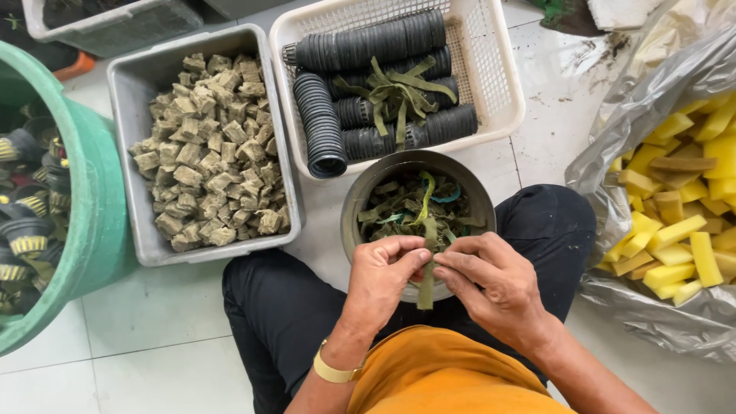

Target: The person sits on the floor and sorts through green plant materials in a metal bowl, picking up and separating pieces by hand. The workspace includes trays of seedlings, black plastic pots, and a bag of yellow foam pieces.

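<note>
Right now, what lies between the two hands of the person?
In the head view, a green strip hangs between the left hand and right hand, pinched by both over the round grey bowl.

A single head-worn camera looks almost straight down from above the seated person, close enough that the left hand (387,268) and right hand (491,280) fill the lower centre of the frame. The tiled floor (153,345) runs to every edge. The grey bin (123,77) sits upper left, the white basket (491,69) top centre; the green tub (84,192) at left is cut off, perhaps half hidden
</note>
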